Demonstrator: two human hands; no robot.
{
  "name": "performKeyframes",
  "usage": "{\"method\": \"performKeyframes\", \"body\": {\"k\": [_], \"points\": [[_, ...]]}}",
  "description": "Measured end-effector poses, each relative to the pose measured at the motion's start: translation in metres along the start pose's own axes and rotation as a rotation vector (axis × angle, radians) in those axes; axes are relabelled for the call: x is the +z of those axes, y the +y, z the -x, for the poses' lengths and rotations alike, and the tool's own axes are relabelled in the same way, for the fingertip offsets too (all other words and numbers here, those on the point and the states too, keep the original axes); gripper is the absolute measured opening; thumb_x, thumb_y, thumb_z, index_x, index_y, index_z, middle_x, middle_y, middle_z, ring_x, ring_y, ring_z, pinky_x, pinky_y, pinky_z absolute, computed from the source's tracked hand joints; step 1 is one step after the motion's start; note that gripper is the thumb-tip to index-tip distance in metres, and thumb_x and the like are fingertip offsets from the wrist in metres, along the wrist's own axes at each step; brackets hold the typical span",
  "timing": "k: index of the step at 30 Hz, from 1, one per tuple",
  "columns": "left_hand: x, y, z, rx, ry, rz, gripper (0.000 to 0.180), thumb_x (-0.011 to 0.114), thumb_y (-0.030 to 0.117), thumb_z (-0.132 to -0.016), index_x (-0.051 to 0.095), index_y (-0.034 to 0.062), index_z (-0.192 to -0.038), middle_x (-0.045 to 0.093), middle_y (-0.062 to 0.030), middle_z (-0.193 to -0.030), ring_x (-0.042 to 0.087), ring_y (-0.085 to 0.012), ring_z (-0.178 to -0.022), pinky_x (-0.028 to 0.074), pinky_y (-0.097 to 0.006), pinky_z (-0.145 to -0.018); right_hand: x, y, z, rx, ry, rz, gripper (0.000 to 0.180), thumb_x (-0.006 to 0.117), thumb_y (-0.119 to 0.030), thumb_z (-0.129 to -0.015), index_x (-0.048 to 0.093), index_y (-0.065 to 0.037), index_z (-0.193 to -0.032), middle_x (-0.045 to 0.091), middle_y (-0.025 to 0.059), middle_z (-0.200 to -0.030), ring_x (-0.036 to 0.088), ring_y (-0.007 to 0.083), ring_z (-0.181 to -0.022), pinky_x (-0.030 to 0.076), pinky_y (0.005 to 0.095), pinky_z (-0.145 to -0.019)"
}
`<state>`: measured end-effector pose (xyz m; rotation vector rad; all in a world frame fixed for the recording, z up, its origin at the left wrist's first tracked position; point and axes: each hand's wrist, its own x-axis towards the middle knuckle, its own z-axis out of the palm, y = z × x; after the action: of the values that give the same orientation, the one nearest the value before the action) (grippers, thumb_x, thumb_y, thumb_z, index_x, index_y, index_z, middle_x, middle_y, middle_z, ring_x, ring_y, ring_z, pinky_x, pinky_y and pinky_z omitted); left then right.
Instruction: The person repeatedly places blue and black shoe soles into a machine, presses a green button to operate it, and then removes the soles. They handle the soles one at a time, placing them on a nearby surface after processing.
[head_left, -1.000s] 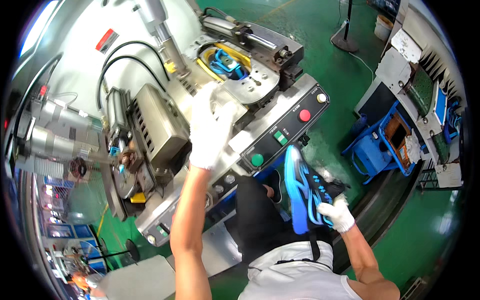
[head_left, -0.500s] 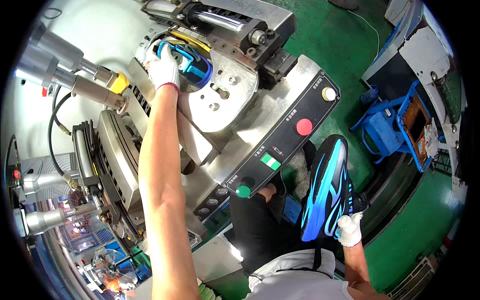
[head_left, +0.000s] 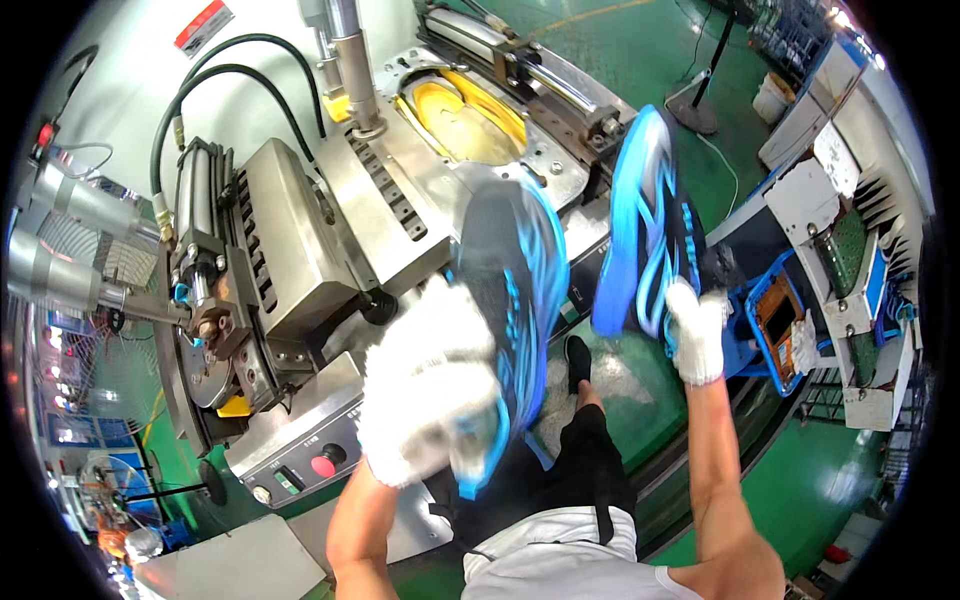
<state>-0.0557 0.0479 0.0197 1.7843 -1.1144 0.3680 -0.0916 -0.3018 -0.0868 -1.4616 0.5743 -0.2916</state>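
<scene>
Two blue-and-black shoes are held up, one in each gloved hand. Left grip [head_left: 435, 385] is closed around the nearer shoe [head_left: 505, 300], blurred, above the control panel [head_left: 300, 460]. Right grip [head_left: 695, 330] clasps the other shoe [head_left: 640, 225] from below, right of the yellow mould [head_left: 465, 125].

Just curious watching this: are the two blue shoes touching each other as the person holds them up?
Apart. The head view shows grey machine between the left shoe and the right shoe.
</scene>
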Motion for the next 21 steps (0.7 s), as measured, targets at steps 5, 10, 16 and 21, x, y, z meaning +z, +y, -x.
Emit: {"method": "performKeyframes", "body": {"k": [5, 10, 16, 21], "points": [[0.026, 0.052, 0.140, -0.465, -0.301, 0.224, 0.054, 0.067, 0.000, -0.071, 0.073, 0.0117, -0.124, 0.067, -0.0160, -0.127, 0.063, -0.0449, -0.123, 0.045, -0.057, -0.118, 0.120, -0.115, -0.118, -0.283, -0.326, 0.247, 0.061, 0.086, -0.034, -0.088, 0.068, 0.011, -0.125, 0.074, 0.0149, -0.121, 0.070, 0.0180, -0.105, 0.055, 0.0321, -0.095], [0.032, 0.058, 0.229, -0.657, -0.368, 0.237, 0.049, 0.063, -0.001, -0.082, 0.070, 0.0130, -0.128, 0.066, -0.0145, -0.127, 0.061, -0.0404, -0.128, 0.042, -0.053, -0.121, 0.252, -0.155, -0.199, -0.326, -0.556, 0.585, 0.087, 0.088, -0.050, -0.079, 0.062, 0.013, -0.134, 0.073, 0.0211, -0.125, 0.071, 0.0260, -0.109, 0.056, 0.0390, -0.096], [0.026, 0.046, 0.263, -0.752, -0.231, 0.327, 0.046, 0.052, 0.033, -0.097, 0.070, 0.0116, -0.134, 0.062, -0.0182, -0.138, 0.055, -0.0426, -0.138, 0.034, -0.057, -0.125, 0.357, -0.091, -0.241, -0.625, -0.512, 1.490, 0.071, 0.070, -0.050, -0.083, 0.072, 0.005, -0.126, 0.069, 0.0282, -0.132, 0.070, 0.0375, -0.121, 0.056, 0.0422, -0.103], [0.028, 0.037, 0.264, -0.727, -0.204, 0.363, 0.041, 0.056, 0.026, -0.093, 0.073, 0.0122, -0.128, 0.066, -0.0167, -0.132, 0.057, -0.0416, -0.136, 0.036, -0.060, -0.124, 0.352, -0.074, -0.254, -0.602, -0.431, 1.489, 0.076, 0.069, -0.056, -0.086, 0.070, 0.005, -0.130, 0.070, 0.0268, -0.133, 0.069, 0.0370, -0.123, 0.055, 0.0431, -0.104]]}}
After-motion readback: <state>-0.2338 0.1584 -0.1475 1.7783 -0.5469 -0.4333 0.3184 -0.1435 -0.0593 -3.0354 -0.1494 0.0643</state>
